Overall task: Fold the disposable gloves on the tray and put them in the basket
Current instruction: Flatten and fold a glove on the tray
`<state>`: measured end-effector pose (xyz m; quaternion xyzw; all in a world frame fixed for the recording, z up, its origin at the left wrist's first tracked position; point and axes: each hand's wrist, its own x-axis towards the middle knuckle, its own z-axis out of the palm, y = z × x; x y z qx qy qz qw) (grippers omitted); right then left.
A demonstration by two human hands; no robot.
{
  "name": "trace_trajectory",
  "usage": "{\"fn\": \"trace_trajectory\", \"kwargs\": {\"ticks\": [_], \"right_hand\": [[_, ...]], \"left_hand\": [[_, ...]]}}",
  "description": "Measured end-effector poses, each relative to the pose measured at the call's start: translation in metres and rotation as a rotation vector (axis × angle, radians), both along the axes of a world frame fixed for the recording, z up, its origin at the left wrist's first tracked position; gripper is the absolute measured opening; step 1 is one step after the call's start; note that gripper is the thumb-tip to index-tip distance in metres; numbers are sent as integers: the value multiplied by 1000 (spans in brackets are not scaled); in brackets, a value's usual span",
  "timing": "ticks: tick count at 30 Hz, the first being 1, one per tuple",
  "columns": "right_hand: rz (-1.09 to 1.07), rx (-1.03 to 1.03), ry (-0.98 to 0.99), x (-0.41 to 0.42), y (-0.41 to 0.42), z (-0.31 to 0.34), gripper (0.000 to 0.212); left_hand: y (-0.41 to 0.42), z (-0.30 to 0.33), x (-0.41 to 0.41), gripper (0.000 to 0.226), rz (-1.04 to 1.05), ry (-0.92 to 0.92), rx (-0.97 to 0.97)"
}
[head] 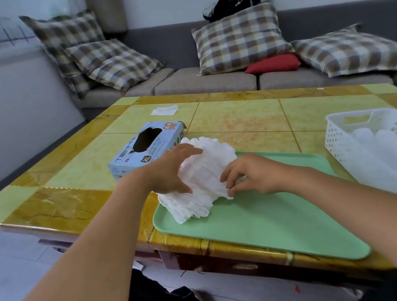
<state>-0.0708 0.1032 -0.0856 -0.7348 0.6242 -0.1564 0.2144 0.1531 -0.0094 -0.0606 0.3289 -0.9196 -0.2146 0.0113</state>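
Observation:
A crumpled pile of white disposable gloves [203, 174] lies on the far left corner of a green tray [263, 222]. My left hand [170, 171] grips the pile's left side, thumb under and fingers curled over its top. My right hand [253, 176] pinches the pile's lower right edge with thumb and fingertips. At the right edge of the table stands a white perforated basket [340, 133] with white gloves [386, 144] inside it.
A blue glove box [128, 159] with an open oval slot lies left of the pile. A white paper scrap [164, 110] sits farther back on the yellow tiled table [238, 118]. Behind is a grey sofa with plaid cushions.

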Motion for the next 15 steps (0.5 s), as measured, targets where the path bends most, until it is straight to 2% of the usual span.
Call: {"fn": "trace_trajectory", "kwargs": {"ticks": [4, 10, 11, 13, 15], "right_hand": [[41, 103, 20, -23, 14, 7, 8], [29, 158, -7, -58, 39, 21, 16], [5, 166, -92, -61, 44, 26, 17], [-100, 162, -444, -66, 54, 36, 24], [-201, 152, -839, -67, 59, 45, 29]], "left_hand": [[-1, -1, -5, 113, 16, -20, -25], [-5, 0, -11, 100, 28, -47, -7], [-6, 1, -11, 99, 34, -69, -1], [-3, 8, -12, 97, 47, -122, -28], [6, 22, -17, 79, 50, -12, -46]]}}
